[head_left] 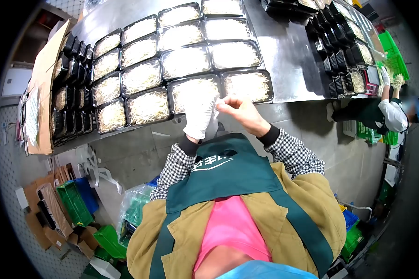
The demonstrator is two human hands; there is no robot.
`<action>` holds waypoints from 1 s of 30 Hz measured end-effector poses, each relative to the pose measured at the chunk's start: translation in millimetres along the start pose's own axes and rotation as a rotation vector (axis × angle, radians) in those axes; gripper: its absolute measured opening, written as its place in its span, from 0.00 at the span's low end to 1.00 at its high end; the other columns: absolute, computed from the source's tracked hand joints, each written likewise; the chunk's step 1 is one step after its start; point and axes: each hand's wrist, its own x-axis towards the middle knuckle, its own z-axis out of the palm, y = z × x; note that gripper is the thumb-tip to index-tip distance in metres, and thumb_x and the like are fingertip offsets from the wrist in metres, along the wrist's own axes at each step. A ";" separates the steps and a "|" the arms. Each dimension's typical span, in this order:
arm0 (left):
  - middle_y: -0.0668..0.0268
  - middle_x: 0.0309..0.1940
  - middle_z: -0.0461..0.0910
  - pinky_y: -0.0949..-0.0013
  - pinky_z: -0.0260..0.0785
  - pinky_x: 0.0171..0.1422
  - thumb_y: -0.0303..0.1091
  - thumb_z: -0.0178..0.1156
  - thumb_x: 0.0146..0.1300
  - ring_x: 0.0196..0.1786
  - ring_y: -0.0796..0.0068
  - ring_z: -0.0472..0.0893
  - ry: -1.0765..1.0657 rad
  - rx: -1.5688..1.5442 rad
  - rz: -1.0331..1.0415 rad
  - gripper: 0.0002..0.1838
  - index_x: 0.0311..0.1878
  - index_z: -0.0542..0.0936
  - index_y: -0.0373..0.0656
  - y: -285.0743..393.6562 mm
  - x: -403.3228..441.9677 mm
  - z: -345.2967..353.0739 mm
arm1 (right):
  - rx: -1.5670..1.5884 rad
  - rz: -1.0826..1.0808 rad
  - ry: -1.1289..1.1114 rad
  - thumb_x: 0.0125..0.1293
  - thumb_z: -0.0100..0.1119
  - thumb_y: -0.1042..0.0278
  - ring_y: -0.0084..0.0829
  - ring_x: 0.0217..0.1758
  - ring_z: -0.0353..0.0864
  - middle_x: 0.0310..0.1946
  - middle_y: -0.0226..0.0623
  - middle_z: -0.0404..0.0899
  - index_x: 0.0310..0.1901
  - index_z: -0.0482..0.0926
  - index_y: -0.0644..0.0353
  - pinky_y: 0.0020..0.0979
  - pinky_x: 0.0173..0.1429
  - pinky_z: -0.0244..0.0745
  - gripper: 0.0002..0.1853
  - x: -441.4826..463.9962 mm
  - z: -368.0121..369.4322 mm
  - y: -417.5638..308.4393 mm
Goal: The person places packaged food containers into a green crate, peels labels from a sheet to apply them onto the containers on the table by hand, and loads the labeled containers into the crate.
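My left hand (199,111) wears a white glove and reaches over the front edge of a black tray of pale sprouts (178,95). Its fingers look stretched forward, though glare blends them into the sprouts. My bare right hand (242,113) is closed, thumb and index finger pinched against the side of the glove. Beyond that hand sits another sprout tray (246,87) at the table's front edge. Several more filled trays (184,60) lie in rows behind.
Stacked black trays (72,88) stand beside a cardboard sheet (45,93) at the left. More stacked trays (342,56) fill the metal table's (288,51) right end. A co-worker (393,114) stands there near a green crate (394,55). Crates (74,202) and boxes lie on the floor.
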 end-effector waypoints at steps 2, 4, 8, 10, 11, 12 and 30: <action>0.65 0.35 0.80 0.73 0.71 0.42 0.30 0.56 0.65 0.39 0.78 0.78 -0.123 0.050 0.093 0.07 0.40 0.81 0.39 13.5 13.1 -1.3 | -0.042 -0.040 0.090 0.64 0.60 0.68 0.16 0.37 0.74 0.33 0.27 0.80 0.38 0.80 0.62 0.21 0.45 0.70 0.07 15.4 -21.9 -3.9; 0.65 0.38 0.80 0.74 0.72 0.44 0.28 0.57 0.64 0.41 0.79 0.78 -0.100 -0.112 -0.028 0.09 0.45 0.80 0.37 0.8 11.2 4.0 | -0.343 -0.302 0.244 0.65 0.59 0.62 0.16 0.33 0.76 0.28 0.27 0.81 0.36 0.81 0.62 0.22 0.40 0.72 0.10 56.7 -59.2 -6.4; 0.66 0.42 0.79 0.78 0.72 0.45 0.28 0.56 0.65 0.43 0.80 0.78 -0.056 -0.103 -0.058 0.14 0.52 0.75 0.36 1.7 10.2 -13.0 | -1.054 -0.566 0.597 0.59 0.60 0.50 0.42 0.36 0.79 0.31 0.41 0.78 0.31 0.80 0.58 0.41 0.40 0.71 0.17 159.7 -123.2 6.1; 0.66 0.43 0.79 0.79 0.73 0.44 0.27 0.55 0.65 0.43 0.81 0.78 -0.012 -0.134 -0.140 0.13 0.52 0.75 0.36 -3.0 5.4 -18.5 | -1.294 -0.363 0.616 0.57 0.62 0.47 0.41 0.40 0.76 0.36 0.41 0.75 0.31 0.79 0.56 0.41 0.44 0.69 0.18 174.6 -113.0 11.2; 0.66 0.43 0.79 0.80 0.73 0.43 0.27 0.55 0.65 0.43 0.82 0.77 0.032 -0.252 -0.218 0.12 0.51 0.76 0.36 -3.9 4.5 -19.5 | -1.392 -0.466 0.698 0.55 0.63 0.45 0.42 0.43 0.74 0.36 0.40 0.73 0.31 0.77 0.56 0.42 0.48 0.67 0.19 177.3 -109.2 20.0; 0.65 0.42 0.79 0.76 0.72 0.45 0.27 0.55 0.65 0.43 0.79 0.77 0.026 -0.336 -0.282 0.11 0.49 0.77 0.37 0.3 5.9 -20.8 | -1.425 -0.463 0.695 0.56 0.62 0.49 0.41 0.45 0.72 0.36 0.40 0.72 0.37 0.76 0.56 0.43 0.50 0.65 0.18 178.7 -107.2 22.7; 0.62 0.42 0.80 0.77 0.76 0.48 0.28 0.57 0.65 0.42 0.79 0.80 0.026 -0.697 -0.532 0.11 0.48 0.78 0.34 39.7 49.8 -21.6 | -1.107 -0.568 0.521 0.61 0.57 0.50 0.42 0.39 0.78 0.33 0.43 0.79 0.35 0.80 0.58 0.39 0.46 0.71 0.18 267.2 -156.4 -37.2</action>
